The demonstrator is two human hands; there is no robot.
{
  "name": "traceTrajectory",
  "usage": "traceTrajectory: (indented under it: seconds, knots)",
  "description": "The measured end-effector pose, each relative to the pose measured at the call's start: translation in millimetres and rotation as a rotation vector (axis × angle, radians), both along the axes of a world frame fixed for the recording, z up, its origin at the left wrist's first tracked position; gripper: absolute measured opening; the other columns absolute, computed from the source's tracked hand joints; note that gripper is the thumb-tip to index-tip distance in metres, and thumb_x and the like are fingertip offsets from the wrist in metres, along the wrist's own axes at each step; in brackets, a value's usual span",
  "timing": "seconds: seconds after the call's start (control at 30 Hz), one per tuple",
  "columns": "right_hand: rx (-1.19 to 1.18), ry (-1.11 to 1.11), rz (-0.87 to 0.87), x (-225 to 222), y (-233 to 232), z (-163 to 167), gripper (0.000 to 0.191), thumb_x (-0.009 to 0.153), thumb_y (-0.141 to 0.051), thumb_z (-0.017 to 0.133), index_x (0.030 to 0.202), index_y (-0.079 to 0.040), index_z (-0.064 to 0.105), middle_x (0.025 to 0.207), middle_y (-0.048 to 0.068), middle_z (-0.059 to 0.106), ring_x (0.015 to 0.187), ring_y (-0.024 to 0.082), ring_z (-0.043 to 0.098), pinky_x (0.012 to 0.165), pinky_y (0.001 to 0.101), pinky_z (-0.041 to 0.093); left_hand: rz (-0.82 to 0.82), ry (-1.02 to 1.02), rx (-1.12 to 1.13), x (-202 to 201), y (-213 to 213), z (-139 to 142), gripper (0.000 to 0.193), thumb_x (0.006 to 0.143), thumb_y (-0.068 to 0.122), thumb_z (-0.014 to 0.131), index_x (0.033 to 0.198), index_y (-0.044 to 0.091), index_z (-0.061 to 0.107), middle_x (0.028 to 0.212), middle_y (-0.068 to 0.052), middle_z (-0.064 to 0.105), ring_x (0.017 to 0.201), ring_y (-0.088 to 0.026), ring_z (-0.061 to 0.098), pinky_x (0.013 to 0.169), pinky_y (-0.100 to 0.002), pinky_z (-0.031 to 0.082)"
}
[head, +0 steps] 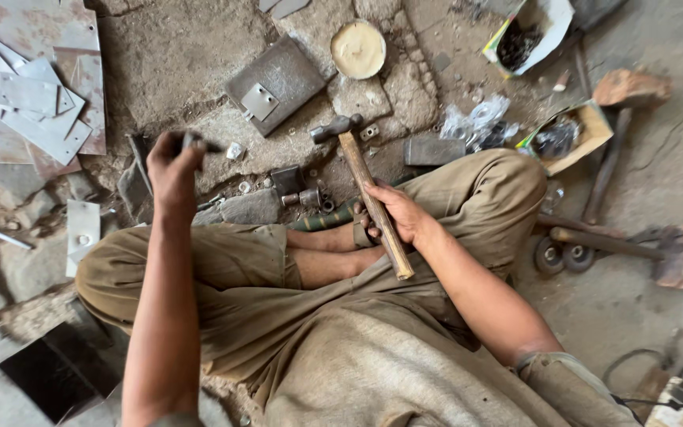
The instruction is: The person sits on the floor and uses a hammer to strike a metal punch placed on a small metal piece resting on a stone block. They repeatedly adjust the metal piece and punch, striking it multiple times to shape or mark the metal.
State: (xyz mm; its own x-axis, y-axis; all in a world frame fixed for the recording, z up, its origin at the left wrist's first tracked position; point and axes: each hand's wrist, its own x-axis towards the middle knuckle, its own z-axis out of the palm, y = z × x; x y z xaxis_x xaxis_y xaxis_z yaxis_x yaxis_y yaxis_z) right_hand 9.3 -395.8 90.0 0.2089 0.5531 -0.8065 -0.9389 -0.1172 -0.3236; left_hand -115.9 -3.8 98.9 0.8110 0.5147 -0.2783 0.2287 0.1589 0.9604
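Cut plates [29, 103] lie stacked at my far left. My left hand [174, 170] has its fingers closed round a dark punch [199, 144], raised clear of the floor. My right hand [401, 213] grips the hammer [369, 190] mid-handle, head resting ahead for balance.

soft, even daylight, faint shadows, slight blur and wide-angle stretch at edges

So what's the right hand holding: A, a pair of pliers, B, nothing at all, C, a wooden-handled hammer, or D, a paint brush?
C: the right hand grips the wooden handle of a hammer, whose metal head points away over the ground.
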Motion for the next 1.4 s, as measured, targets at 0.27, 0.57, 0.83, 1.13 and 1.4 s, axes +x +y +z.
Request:
traceTrajectory:
  seconds: [0.27, 0.57, 0.83, 1.13, 1.4]
  knots:
    - [-0.426, -0.911, 0.494, 8.0, 37.2, 52.7, 0.074, 0.097, -0.037, 0.062, 0.161, -0.022, 0.028, 0.074, 0.004, 0.063, 0.05, 0.014, 0.06, 0.042, 0.0328, 0.053, 0.21, -0.144, -0.155, 111.1, 1.6, -45.6, 0.037, 0.089, 0.006, 0.071, 0.121, -0.002, 0.056, 0.1, -0.014, 0.068, 0.085, -0.023, 0.069, 0.078, -0.033, 0.063]
    - [-0.297, -1.668, 0.451, 26.2, 66.8, 36.1, 0.061, 0.115, -0.035, 0.04, 0.164, -0.003, 0.024, 0.075, 0.005, 0.065, 0.053, 0.011, 0.059, 0.044, 0.0308, 0.056, -0.011, 0.622, 0.357, 115.9, -12.6, -79.7, 0.054, 0.073, 0.038, 0.094, 0.105, 0.0, 0.071, 0.099, -0.016, 0.075, 0.09, -0.027, 0.072, 0.083, -0.041, 0.056]
    - [-0.385, -1.53, 0.72, 23.8, 90.5, 10.4, 0.059, 0.108, -0.032, 0.048, 0.159, -0.005, 0.035, 0.072, 0.01, 0.069, 0.039, 0.019, 0.05, 0.032, 0.0367, 0.046, -0.066, 0.756, 0.128, 120.9, -12.9, -73.9, 0.037, 0.082, 0.038, 0.086, 0.098, 0.006, 0.077, 0.089, -0.011, 0.078, 0.074, -0.023, 0.068, 0.066, -0.041, 0.061]
    - [-0.21, -1.934, 0.348, 28.1, 87.3, 41.8, 0.055, 0.12, -0.03, 0.048, 0.167, -0.012, 0.027, 0.134, 0.029, 0.066, 0.074, 0.017, 0.071, 0.063, 0.0356, 0.063, -0.053, 0.69, 0.172, 121.8, -11.6, -69.7, 0.041, 0.079, 0.036, 0.089, 0.098, 0.004, 0.074, 0.087, -0.009, 0.075, 0.067, -0.015, 0.068, 0.064, -0.034, 0.056]
    - [-0.27, -1.74, 0.535, 40.4, 109.7, -18.7, 0.057, 0.112, -0.03, 0.05, 0.161, -0.008, 0.032, 0.11, 0.024, 0.074, 0.052, 0.016, 0.058, 0.042, 0.0316, 0.052, -0.086, 0.711, 0.174, 122.7, -11.9, -65.7, 0.038, 0.081, 0.037, 0.088, 0.094, 0.004, 0.073, 0.089, -0.01, 0.075, 0.069, -0.016, 0.067, 0.065, -0.034, 0.057]
